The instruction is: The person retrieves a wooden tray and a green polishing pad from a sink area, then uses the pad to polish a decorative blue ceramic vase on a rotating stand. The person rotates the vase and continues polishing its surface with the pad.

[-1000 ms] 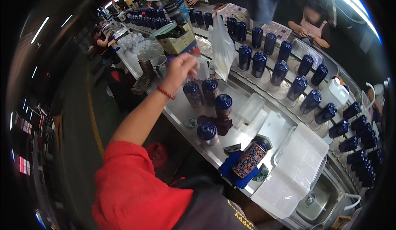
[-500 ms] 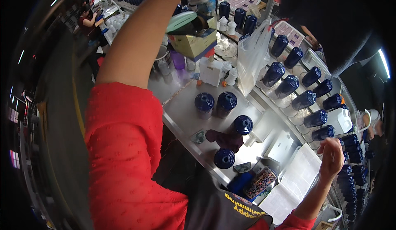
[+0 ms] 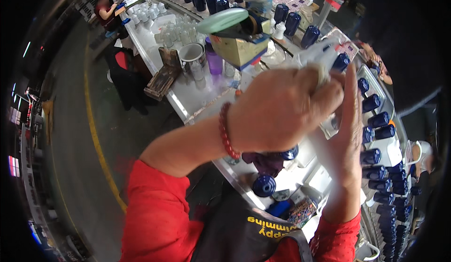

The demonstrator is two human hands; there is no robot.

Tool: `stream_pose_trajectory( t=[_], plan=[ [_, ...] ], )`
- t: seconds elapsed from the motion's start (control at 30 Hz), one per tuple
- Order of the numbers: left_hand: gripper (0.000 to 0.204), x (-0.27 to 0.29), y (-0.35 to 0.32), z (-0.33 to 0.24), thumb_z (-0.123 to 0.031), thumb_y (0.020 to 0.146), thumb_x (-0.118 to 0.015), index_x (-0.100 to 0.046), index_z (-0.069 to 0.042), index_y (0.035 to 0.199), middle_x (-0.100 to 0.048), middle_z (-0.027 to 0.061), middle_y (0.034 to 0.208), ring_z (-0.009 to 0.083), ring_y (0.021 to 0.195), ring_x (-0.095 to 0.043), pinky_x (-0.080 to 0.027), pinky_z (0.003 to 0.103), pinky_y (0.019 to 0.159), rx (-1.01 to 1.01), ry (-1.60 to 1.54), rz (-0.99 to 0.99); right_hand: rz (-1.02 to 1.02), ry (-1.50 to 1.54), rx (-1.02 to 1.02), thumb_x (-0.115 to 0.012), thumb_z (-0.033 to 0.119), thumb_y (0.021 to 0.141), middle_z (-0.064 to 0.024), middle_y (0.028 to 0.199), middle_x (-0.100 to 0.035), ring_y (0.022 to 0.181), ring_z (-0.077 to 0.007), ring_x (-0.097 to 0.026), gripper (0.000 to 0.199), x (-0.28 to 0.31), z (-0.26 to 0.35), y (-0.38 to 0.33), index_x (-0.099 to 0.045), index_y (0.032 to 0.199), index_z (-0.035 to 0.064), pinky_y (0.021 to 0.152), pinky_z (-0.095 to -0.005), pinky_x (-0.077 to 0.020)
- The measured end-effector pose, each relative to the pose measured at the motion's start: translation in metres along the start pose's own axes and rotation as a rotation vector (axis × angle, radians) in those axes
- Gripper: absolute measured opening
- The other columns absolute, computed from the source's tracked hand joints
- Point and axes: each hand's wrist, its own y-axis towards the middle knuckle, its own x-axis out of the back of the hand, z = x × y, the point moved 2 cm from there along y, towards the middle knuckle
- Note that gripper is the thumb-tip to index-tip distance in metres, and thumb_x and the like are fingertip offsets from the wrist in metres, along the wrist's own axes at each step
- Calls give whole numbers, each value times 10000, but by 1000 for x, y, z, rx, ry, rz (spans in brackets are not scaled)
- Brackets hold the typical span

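Note:
My left hand (image 3: 286, 109), with a red bead bracelet (image 3: 226, 130) at the wrist, is raised over the middle of the bench with its fingers curled. What they hold, if anything, is blurred. Close against it stands my right hand (image 3: 348, 135), fingers stretched upward and smeared by motion. A clear plastic bag (image 3: 312, 53) shows just beyond both hands. Below them a glossy dark blue bottle (image 3: 264, 185) stands beside a dark purple cloth (image 3: 264, 163). Another blue bottle (image 3: 290, 153) is partly hidden under my left hand.
Rows of dark blue bottles (image 3: 371, 103) line the right side. Behind are a yellowish box (image 3: 235, 50), a purple cup (image 3: 214, 61), a white mug (image 3: 191, 53), clear glassware (image 3: 181, 31) and a wooden block (image 3: 163, 76). Other people work at the far left and right.
My left arm has come down from the top of the picture to the middle. My right hand has moved up and left to meet it. The view has shifted too.

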Motion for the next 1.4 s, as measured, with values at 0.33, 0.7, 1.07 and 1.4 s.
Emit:
stream_pose_trajectory(
  t=[0.33, 0.7, 1.07, 1.4],
  plan=[
    [671, 65, -88, 202, -173, 822, -747, -528, -87, 1450, -523, 187, 1427, 411, 1308, -469, -362, 473, 1123, 333, 350, 172, 133, -71, -52, -698, -129, 667, -138, 1157, -460, 915, -250, -556, 878, -59, -65, 74, -426, 1473, 88, 685, -327, -539],
    [486, 67, -71, 280, -192, 894, -736, -596, -74, 1344, -667, 158, 1267, 373, 987, -682, -566, 427, 835, 252, 231, 130, 187, -212, 196, -597, -197, 708, -196, 1229, -585, 1005, -386, -622, 666, -101, -92, 153, -575, 1333, 32, 851, -429, -514],
    [342, 60, -5, 285, -197, 874, -700, -640, -37, 1170, -691, 149, 1027, 367, 916, -661, -513, 424, 825, 140, -149, 778, 176, -135, 138, -510, -150, 867, -153, 1228, -608, 1017, -289, -648, 415, -109, -114, 168, -632, 1228, 16, 869, -378, -529],
    [171, -24, 17, 309, -194, 951, -598, -676, -78, 1049, -676, 165, 1097, 345, 1036, -666, -539, 452, 870, 43, 541, 924, 63, -70, 5, -600, -164, 794, -183, 1201, -594, 1053, -382, -631, 511, -78, -121, 122, -621, 1261, 43, 889, -413, -511]
  ],
)
